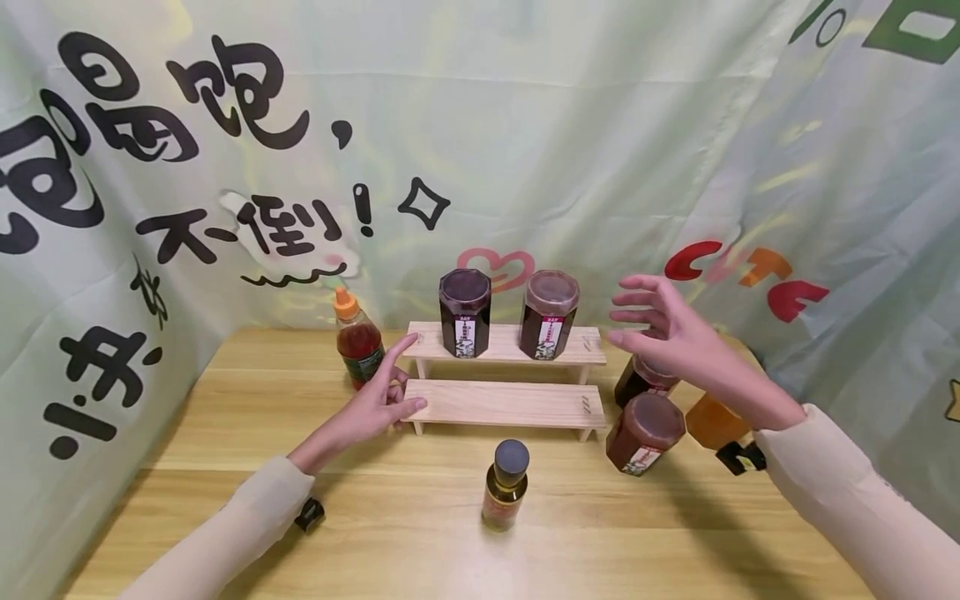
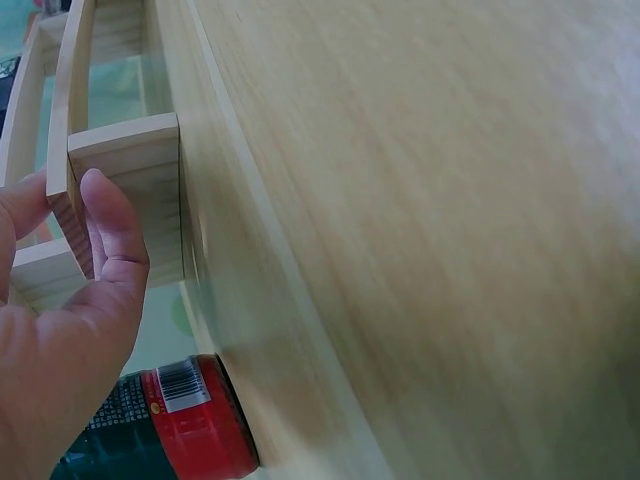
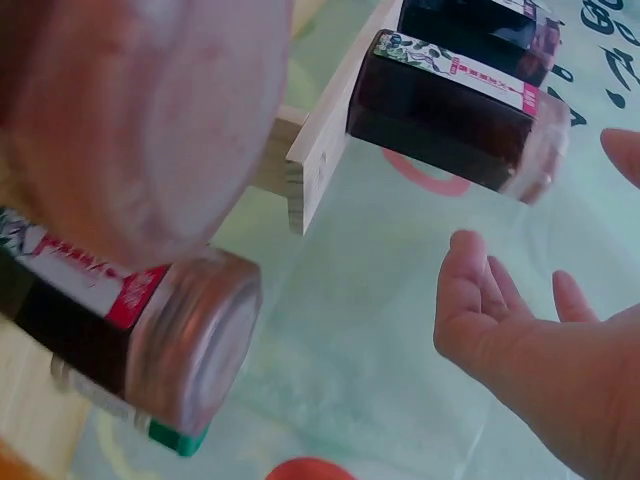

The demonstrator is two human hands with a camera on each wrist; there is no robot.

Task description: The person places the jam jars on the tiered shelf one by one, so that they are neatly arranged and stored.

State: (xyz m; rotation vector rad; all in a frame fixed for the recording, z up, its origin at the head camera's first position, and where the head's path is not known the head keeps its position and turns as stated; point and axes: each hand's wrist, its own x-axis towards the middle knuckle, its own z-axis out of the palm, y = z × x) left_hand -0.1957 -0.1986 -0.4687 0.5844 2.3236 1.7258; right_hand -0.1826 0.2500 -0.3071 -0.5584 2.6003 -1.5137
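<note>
A two-step wooden rack (image 1: 502,404) stands on the table. My left hand (image 1: 375,400) grips its left end, the thumb (image 2: 115,215) on one face of the lower board and fingers on the other. On the upper step stand two dark octagonal jars: the left jar (image 1: 465,321) and the right jar (image 1: 550,321). To the right of the rack, my right hand (image 1: 667,321) is raised with loosely bent fingers and holds nothing. Below it are a dark jar (image 1: 628,385), partly hidden by the hand, and a reddish-brown jar (image 1: 637,437).
A red sauce bottle (image 1: 360,342) with an orange cap stands behind the left hand. A small dark-capped bottle (image 1: 504,492) stands in front of the rack. An orange container (image 1: 712,421) sits partly behind the right forearm. Printed curtain (image 1: 600,167) surrounds the table's back and sides.
</note>
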